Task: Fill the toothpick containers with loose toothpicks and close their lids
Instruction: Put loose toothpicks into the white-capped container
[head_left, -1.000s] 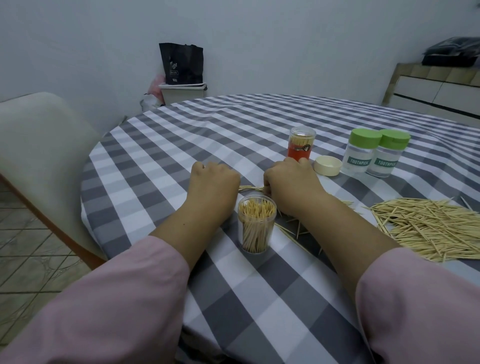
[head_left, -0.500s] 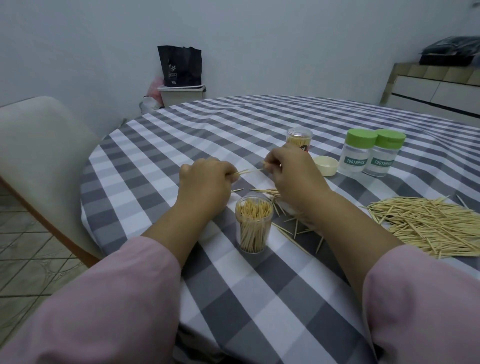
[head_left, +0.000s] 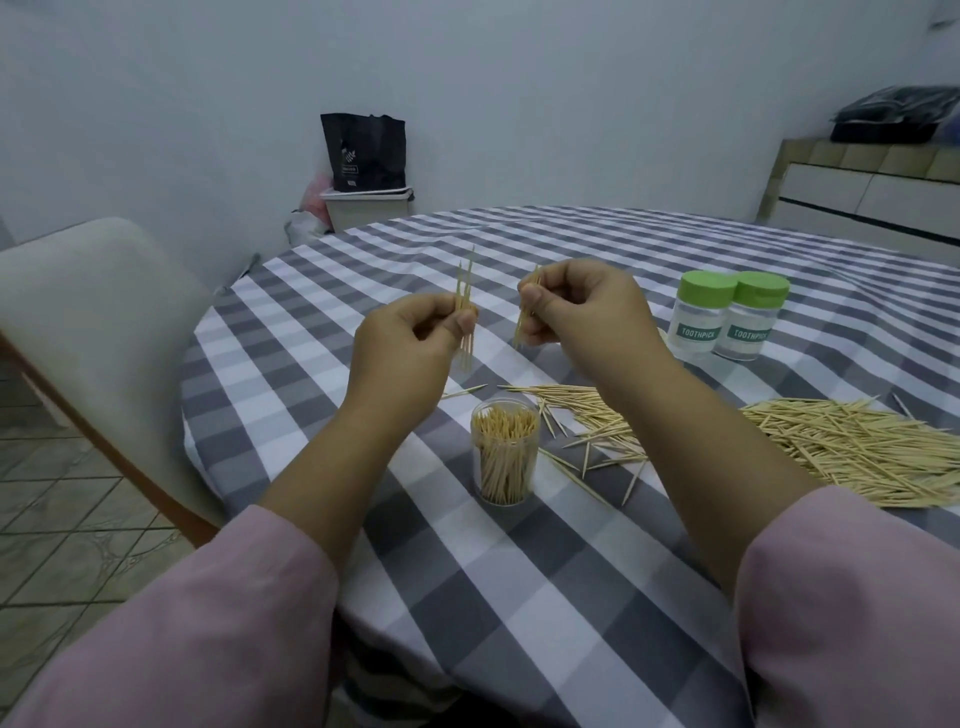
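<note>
Moved: both hands went up off worktop (head_left: 519, 597).
L hand (head_left: 410, 348): fingers pinch few toothpicks (head_left: 464, 312).
R hand (head_left: 582, 306): pinches few too.
Jar (head_left: 505, 451): below, nearly full.
Feel: light, thin, snap easy; hold mid.

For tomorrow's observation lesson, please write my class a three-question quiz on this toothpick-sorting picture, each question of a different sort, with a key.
1. True or false: the clear container in front of the person has its lid on.
2. What does the left hand hold? A) a green lid B) a few toothpicks C) nothing
3. Fill in: the two jars with green lids stand to the ____ of the right hand.

Key
1. False: its top is open, with toothpicks inside.
2. B.
3. Right.
</note>
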